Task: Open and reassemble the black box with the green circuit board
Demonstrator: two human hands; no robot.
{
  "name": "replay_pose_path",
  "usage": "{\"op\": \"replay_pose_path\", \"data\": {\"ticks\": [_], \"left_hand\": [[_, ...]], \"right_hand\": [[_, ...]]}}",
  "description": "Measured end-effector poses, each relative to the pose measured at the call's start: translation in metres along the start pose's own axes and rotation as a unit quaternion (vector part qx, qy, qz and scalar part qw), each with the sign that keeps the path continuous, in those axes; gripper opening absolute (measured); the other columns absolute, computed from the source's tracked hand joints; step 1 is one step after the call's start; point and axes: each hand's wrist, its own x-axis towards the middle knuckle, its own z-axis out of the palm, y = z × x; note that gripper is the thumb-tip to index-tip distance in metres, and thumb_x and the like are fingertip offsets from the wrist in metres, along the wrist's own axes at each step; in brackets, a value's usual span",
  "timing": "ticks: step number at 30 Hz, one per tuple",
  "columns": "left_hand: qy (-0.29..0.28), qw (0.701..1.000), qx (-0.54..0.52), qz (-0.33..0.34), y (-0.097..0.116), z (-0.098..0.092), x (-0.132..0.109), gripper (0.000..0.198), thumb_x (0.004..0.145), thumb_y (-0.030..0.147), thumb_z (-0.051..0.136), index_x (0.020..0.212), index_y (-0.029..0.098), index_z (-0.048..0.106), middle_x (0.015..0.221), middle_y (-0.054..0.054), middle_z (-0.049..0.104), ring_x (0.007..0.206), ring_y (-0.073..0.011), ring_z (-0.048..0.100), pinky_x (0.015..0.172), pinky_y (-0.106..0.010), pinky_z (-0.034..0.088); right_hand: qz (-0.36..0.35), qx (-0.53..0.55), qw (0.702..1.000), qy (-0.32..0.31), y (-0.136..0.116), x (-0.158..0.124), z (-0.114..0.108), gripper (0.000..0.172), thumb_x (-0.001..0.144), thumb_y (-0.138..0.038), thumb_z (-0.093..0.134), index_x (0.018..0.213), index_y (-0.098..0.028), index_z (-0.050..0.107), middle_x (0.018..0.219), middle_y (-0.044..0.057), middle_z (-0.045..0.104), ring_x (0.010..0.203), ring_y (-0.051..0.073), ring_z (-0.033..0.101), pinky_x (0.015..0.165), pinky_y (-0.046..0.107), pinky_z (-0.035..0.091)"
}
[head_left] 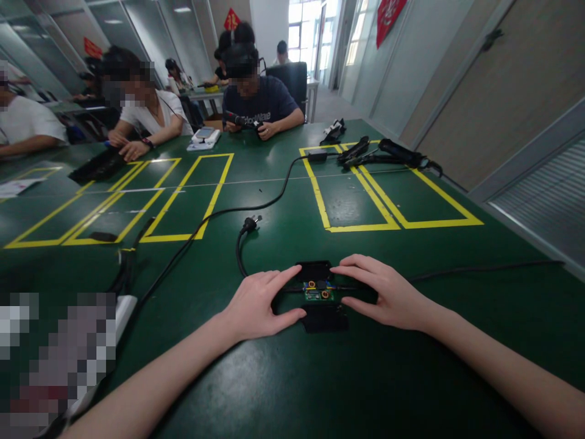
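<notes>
An opened black power adapter (320, 291) lies on the green table (283, 378) in front of me, its small green circuit board (316, 291) showing between two black shell halves. My left hand (258, 305) rests flat beside it on the left, index finger and thumb spread around the adapter's left end. My right hand (384, 292) lies flat on the right, fingers stretched toward the board and touching the adapter's right end. A black cord with a plug (249, 225) curls away from the adapter's left side. Neither hand grips anything.
Yellow tape rectangles (365, 201) mark the table further out. A long black cable (214, 214) runs across to black tools (388, 152) at the far right. A white power strip (123, 308) lies at the left. Several people sit at the far side.
</notes>
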Motion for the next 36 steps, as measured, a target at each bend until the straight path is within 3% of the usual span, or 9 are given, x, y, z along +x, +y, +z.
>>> {"op": "replay_pose_path", "data": {"ticks": [4,7,12,19,23,32,36], "left_hand": [[0.007,1.000,-0.011,-0.018,-0.0005,-0.0015,0.0012,0.040,0.103,0.038,0.055,0.138,0.017,0.057,0.102,-0.008,0.076,0.080,-0.0206,0.072,0.079,-0.035,0.060],[0.008,1.000,-0.006,-0.023,-0.0005,-0.0013,0.0018,0.029,0.104,0.034,0.053,0.126,0.017,0.062,0.091,-0.005,0.074,0.074,-0.0191,0.070,0.075,-0.033,0.059],[0.001,1.000,0.005,-0.026,-0.0010,-0.0012,0.0014,0.022,0.106,0.031,0.048,0.103,0.018,0.066,0.084,-0.004,0.069,0.072,-0.0178,0.066,0.070,-0.030,0.054],[-0.009,0.999,0.010,-0.032,-0.0032,-0.0021,0.0019,0.034,0.112,0.032,0.035,0.101,0.018,0.065,0.085,-0.005,0.067,0.077,-0.0194,0.067,0.072,-0.030,0.052],[-0.014,0.999,0.019,-0.036,-0.0021,-0.0026,0.0026,0.036,0.112,0.033,0.034,0.100,0.019,0.064,0.085,-0.004,0.067,0.077,-0.0192,0.066,0.072,-0.030,0.052],[0.033,0.999,-0.007,0.008,0.0006,-0.0067,0.0018,0.031,0.111,0.030,0.035,0.097,0.018,0.060,0.080,-0.003,0.064,0.070,-0.0174,0.062,0.066,-0.029,0.049],[-0.001,0.998,-0.037,0.040,0.0020,-0.0100,0.0004,0.024,0.107,0.026,0.039,0.095,0.019,0.058,0.077,-0.002,0.063,0.065,-0.0157,0.060,0.063,-0.027,0.046]], "right_hand": [[0.007,-0.003,1.000,0.011,0.0007,0.0035,-0.0054,0.011,0.093,-0.023,0.062,0.104,-0.021,0.066,0.104,0.010,0.072,0.092,0.024,0.070,0.077,0.038,0.056],[0.002,-0.009,1.000,-0.003,0.0016,0.0052,-0.0067,0.006,0.096,-0.021,0.059,0.097,-0.021,0.065,0.096,0.008,0.072,0.086,0.023,0.068,0.074,0.037,0.054],[0.001,0.019,1.000,0.009,0.0026,0.0044,-0.0065,0.011,0.101,-0.024,0.056,0.099,-0.021,0.065,0.092,0.008,0.073,0.083,0.022,0.068,0.074,0.037,0.056],[0.075,0.061,0.994,-0.043,0.0055,0.0017,-0.0056,0.023,0.107,-0.033,0.050,0.110,-0.021,0.070,0.096,0.006,0.078,0.077,0.019,0.074,0.068,0.030,0.059],[0.092,0.051,0.993,-0.051,0.0055,0.0020,-0.0047,0.030,0.108,-0.038,0.048,0.104,-0.021,0.072,0.088,0.005,0.078,0.070,0.019,0.073,0.064,0.030,0.057],[0.062,0.080,0.995,0.011,0.0023,-0.0023,-0.0005,0.054,0.114,-0.045,0.029,0.086,-0.020,0.067,0.069,0.003,0.067,0.056,0.015,0.061,0.055,0.027,0.047],[0.027,0.083,0.996,-0.016,0.0009,-0.0028,-0.0038,0.054,0.114,-0.046,0.028,0.081,-0.020,0.063,0.065,0.000,0.062,0.053,0.013,0.057,0.054,0.027,0.041]]}}
